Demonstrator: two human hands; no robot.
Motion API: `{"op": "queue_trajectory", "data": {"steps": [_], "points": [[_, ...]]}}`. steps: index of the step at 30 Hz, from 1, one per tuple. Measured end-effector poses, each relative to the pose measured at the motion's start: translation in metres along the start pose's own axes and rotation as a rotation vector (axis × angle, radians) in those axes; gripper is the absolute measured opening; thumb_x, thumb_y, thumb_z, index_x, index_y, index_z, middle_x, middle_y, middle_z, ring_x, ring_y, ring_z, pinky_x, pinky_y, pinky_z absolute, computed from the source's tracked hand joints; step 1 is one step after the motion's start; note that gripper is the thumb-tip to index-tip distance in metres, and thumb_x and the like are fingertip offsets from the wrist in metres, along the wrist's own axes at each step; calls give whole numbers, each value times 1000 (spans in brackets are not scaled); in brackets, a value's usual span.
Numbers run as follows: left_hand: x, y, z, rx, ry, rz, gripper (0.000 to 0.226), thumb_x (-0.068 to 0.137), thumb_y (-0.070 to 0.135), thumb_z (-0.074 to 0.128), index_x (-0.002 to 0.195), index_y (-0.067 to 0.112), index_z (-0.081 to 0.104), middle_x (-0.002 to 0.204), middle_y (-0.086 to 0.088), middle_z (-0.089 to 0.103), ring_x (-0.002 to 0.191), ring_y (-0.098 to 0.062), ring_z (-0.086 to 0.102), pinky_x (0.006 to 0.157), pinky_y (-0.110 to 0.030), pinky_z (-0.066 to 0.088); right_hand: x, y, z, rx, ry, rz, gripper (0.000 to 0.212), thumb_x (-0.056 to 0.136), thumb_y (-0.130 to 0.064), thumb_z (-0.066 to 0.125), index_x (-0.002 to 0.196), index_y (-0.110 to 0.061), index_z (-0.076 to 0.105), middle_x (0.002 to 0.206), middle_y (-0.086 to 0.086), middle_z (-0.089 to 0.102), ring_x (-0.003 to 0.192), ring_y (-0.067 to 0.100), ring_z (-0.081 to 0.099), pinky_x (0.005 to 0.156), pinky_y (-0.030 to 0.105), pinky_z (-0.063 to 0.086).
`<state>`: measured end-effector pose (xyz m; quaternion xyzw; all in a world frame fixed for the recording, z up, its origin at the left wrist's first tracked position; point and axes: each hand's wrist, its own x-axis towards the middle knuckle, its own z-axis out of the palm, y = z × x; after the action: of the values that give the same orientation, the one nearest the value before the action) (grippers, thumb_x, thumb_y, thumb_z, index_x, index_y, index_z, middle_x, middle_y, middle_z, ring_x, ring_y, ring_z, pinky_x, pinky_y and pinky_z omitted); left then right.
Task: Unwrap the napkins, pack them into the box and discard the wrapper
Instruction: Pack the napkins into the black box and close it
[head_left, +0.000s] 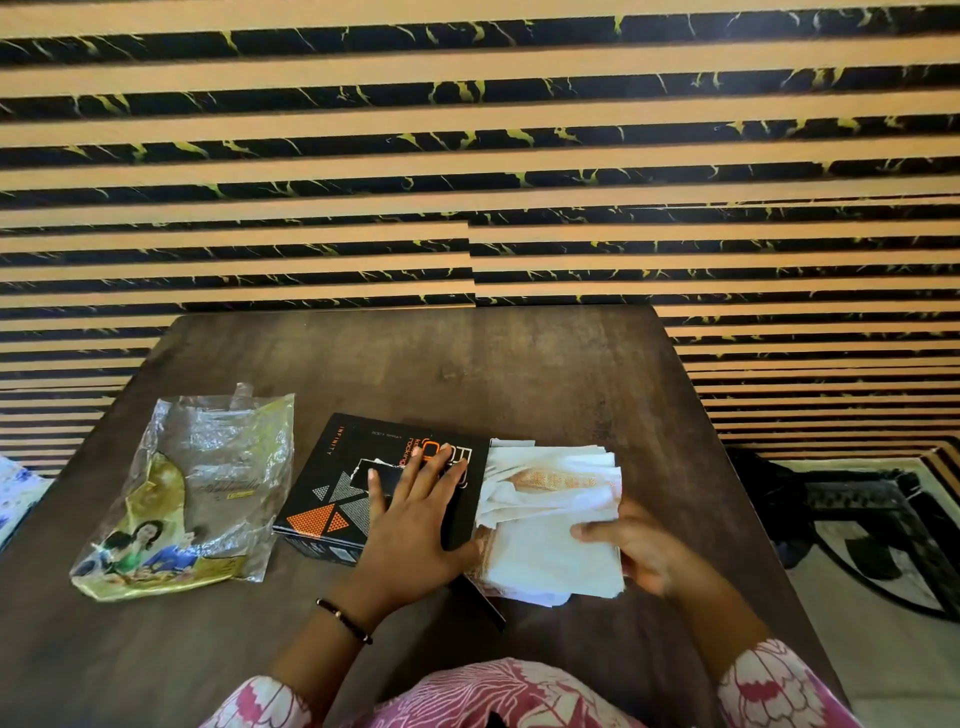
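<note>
2 hands on tabletop (519, 364) | left hand (415, 519) flat, released, on box (353, 467) | right hand (639, 545) grasping napkins (550, 519) | wrapper (192, 493) lies left, apart

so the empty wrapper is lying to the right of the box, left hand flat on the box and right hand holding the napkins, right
Not quite. The head view shows the wrapper lying to the left of the box, not the right. The rest holds: the left hand rests flat on the box, and the right hand holds the napkins at the box's right side.
</note>
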<state>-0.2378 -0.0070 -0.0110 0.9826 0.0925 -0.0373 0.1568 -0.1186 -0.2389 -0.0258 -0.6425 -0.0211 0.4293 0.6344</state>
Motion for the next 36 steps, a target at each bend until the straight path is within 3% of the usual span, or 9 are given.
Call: {"op": "queue_trajectory", "data": {"steps": [3,6,9,13,20,24,28,32,36], "points": [[1,0,0,3,6,-1,97,61,74,25,146,32,4,157,9,-7,141,-15,-21,105,-58,-21,-3,1,2,-59,40,7,41,78,-5,69,116,-18,58,106,6,69,95,19,66,71,33,56],[1,1,0,6,4,-2,98,60,74,25,146,33,4,157,10,-8,139,-13,-22,104,-57,-21,0,1,10,1,189,-6,28,83,-34,65,108,-22,63,101,5,73,92,22,69,82,41,54],[0,1,0,7,5,-3,96,61,72,26,146,33,3,157,11,-9,137,-10,-24,105,-58,-21,4,-4,21,-26,340,36,31,84,-48,60,94,-19,66,85,4,73,78,22,70,64,29,53],[0,1,0,6,5,0,96,62,72,27,146,32,3,157,10,-9,138,-12,-24,104,-56,-23,8,-1,22,-58,427,77,27,86,-42,59,95,-17,63,87,3,69,78,20,66,58,26,46],[1,1,3,0,36,2,92,65,68,31,146,32,6,157,10,-7,140,-13,-21,105,-56,-21,1,3,25,-60,224,-27,37,86,-1,50,117,-20,54,111,6,67,104,25,63,93,48,50],[2,1,2,8,34,0,93,65,69,29,146,32,5,157,10,-7,140,-14,-21,105,-56,-21,0,0,25,68,212,-72,43,86,7,43,119,-19,52,110,6,66,101,23,64,77,38,56],[0,1,1,20,32,2,94,65,74,26,146,31,5,157,10,-8,140,-14,-21,104,-55,-22,3,-2,21,351,188,-116,37,87,13,37,118,-1,52,92,13,69,76,23,70,58,32,56],[1,2,1,29,27,-2,96,64,75,25,146,31,4,157,11,-10,137,-11,-24,105,-56,-20,8,0,28,401,278,-53,28,89,6,42,110,-11,49,69,6,68,72,26,56,66,37,48],[1,2,0,19,23,-6,96,63,74,27,146,31,4,156,11,-10,138,-11,-23,105,-55,-21,4,8,31,281,263,-110,29,89,7,44,112,-8,53,95,11,63,83,29,61,70,39,52]]}}
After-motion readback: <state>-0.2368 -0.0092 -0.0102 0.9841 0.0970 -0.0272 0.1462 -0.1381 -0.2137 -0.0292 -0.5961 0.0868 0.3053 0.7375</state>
